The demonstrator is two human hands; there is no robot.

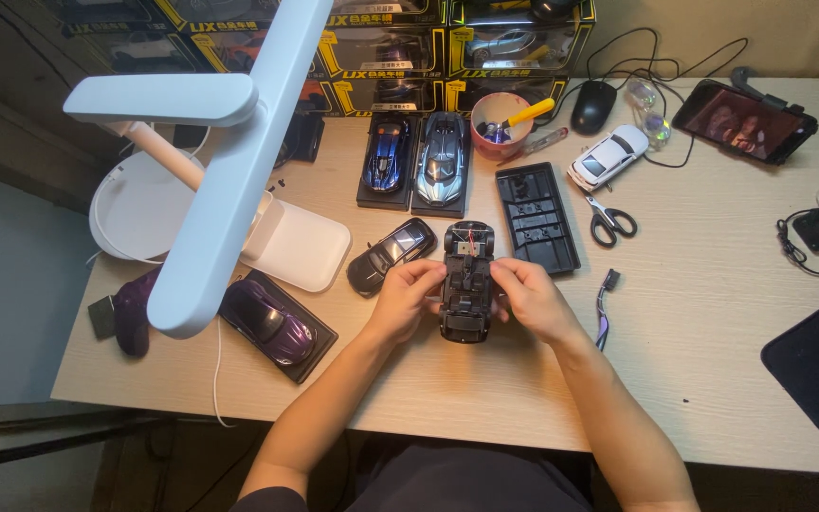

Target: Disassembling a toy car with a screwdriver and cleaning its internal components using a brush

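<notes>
A black toy car chassis (467,283), opened up with its inner parts showing, lies on the wooden desk (694,379) between my hands. My left hand (403,301) grips its left side and my right hand (529,299) grips its right side, fingers curled on the edges. A separate black car body shell (391,255) lies just left of the chassis. An empty black display base (536,217) lies just right of it.
A white desk lamp (229,161) reaches over the left side. Blue (387,155), silver-blue (442,159), purple (272,322) and white (608,156) model cars, scissors (609,221), a cup of tools (501,126), a mouse (593,104), a phone (744,120), stacked boxes at the back.
</notes>
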